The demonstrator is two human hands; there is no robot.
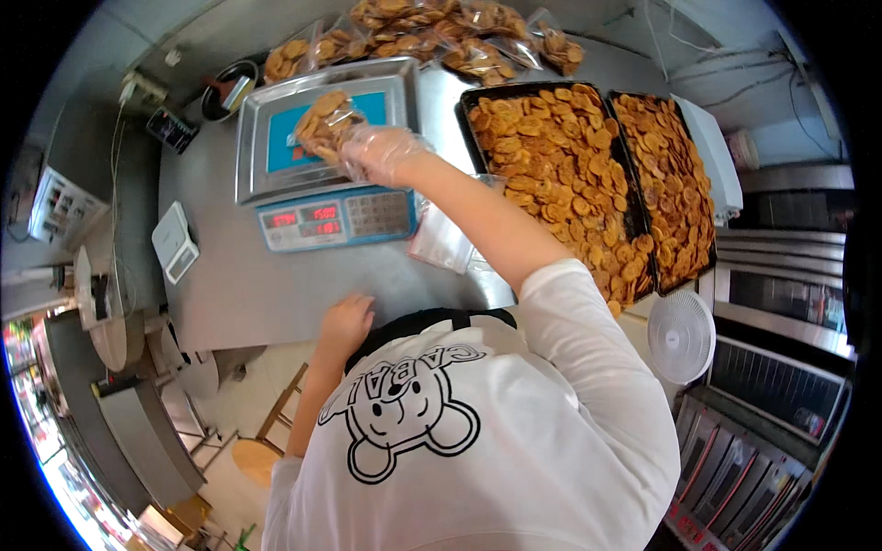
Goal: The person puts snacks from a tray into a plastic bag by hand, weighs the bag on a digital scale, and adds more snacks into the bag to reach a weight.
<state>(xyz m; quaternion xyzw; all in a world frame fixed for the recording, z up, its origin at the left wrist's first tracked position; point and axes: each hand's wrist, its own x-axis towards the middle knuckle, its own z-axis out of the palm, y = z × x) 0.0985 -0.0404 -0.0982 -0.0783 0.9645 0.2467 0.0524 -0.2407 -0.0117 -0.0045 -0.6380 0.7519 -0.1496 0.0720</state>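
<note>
My right hand (381,151), in a clear plastic glove, grips a bag of brown flat crisps (322,124) over the steel tray (253,156) on a blue weighing scale (335,220). Whether the bag rests on the tray I cannot tell. My left hand (347,320) is open, its loosely bent fingers on the front edge of the steel table (239,294). Flat clear bags (439,241) lie right of the scale, partly under my right arm. Two dark baking trays (470,110) full of crisps (551,174) sit to the right.
Filled bags (478,60) pile along the back. At the left are a small white scale (175,241), a black bowl (220,101) and a dark device (170,129). A white appliance (707,147) stands beyond the trays, a round fan (682,338) at the right, a wooden chair (257,455) below left.
</note>
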